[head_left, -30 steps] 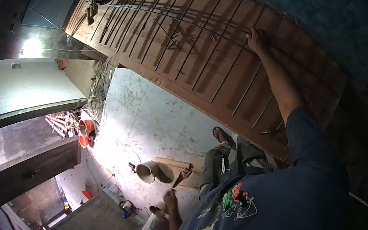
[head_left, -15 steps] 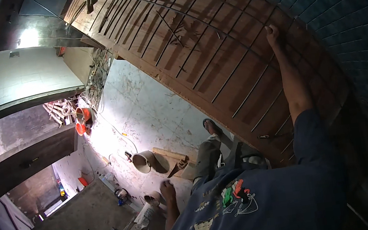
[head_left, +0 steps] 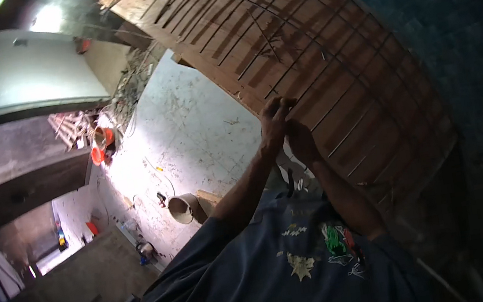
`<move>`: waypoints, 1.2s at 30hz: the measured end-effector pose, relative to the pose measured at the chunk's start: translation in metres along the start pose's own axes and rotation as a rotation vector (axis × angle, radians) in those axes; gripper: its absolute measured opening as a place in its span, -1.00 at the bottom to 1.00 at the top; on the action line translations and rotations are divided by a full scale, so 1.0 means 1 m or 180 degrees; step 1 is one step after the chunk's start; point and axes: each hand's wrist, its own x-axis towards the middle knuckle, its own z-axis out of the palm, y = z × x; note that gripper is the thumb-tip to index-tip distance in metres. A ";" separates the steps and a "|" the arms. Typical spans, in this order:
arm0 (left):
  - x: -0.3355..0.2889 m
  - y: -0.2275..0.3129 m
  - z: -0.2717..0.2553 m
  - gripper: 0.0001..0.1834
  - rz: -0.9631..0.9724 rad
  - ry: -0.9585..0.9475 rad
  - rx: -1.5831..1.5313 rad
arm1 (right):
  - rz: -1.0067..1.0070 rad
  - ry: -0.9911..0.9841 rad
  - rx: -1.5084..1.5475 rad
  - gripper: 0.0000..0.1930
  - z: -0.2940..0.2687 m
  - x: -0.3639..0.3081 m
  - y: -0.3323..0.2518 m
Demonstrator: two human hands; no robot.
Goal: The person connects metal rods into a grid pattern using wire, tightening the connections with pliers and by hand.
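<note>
A grid of thin dark steel bars (head_left: 321, 81) lies over a brown wooden board (head_left: 367, 124), casting shadows on it. My left hand (head_left: 274, 118) is at the board's near edge, its fingers closed beside the end of one bar. Just below and to the right, my right hand (head_left: 299, 139) is closed too, almost touching the left. Whatever sits between the fingers is hidden. Thin loose scraps of wire or rod (head_left: 266, 39) lie on the board farther up.
A pale bucket (head_left: 182, 209) stands on the light, dirty floor (head_left: 201, 126) at lower left. Orange buckets (head_left: 99, 149) and a heap of sticks (head_left: 68, 129) are farther off, under a bright lamp (head_left: 47, 19). Blue sheeting (head_left: 421, 20) borders the board at right.
My right hand has drawn back from the far bars to the board's near edge. My left hand has risen from low beside the bucket to meet it. The view has shifted a little.
</note>
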 end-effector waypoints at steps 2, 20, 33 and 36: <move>0.044 -0.012 -0.013 -0.59 -0.0052 -0.0379 0.0074 | 0.0746 0.0346 0.0936 -0.77 -0.005 -0.003 0.003; 0.294 -0.071 -0.053 -0.75 -0.0204 0.0826 0.1731 | 0.4037 0.1784 0.0615 -0.65 -0.028 -0.169 0.024; 0.004 -0.265 -0.404 -0.61 -0.1853 0.3353 0.0835 | 0.2559 0.0441 -0.0318 -0.79 -0.071 -0.039 0.009; 0.035 -0.320 -0.437 -0.63 -0.2277 0.3345 0.0563 | 0.2421 0.0080 -0.0941 -0.79 -0.069 -0.054 0.010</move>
